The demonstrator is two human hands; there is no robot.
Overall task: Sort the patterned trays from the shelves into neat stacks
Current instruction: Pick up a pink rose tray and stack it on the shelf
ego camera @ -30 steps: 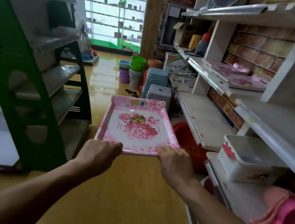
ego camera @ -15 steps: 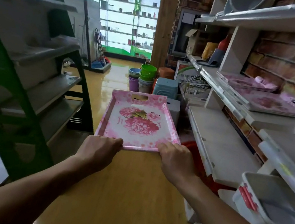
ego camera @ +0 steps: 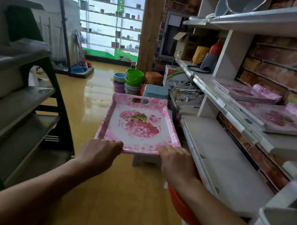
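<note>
A pink floral tray point(ego camera: 138, 126) was held level in the aisle, above the yellow floor point(ego camera: 91, 191), its cut-out handle at the far end. The left hand point(ego camera: 100, 153) gripped the near edge at its left corner, fingers curled around the rim; the right hand point(ego camera: 176, 161) gripped the same edge at the right corner. To the right, two stacks of similar pink trays point(ego camera: 284, 120) lay on a white shelf point(ego camera: 249, 129). Beyond the tray stood green buckets point(ego camera: 134, 77) and a blue stool point(ego camera: 156, 92).
</note>
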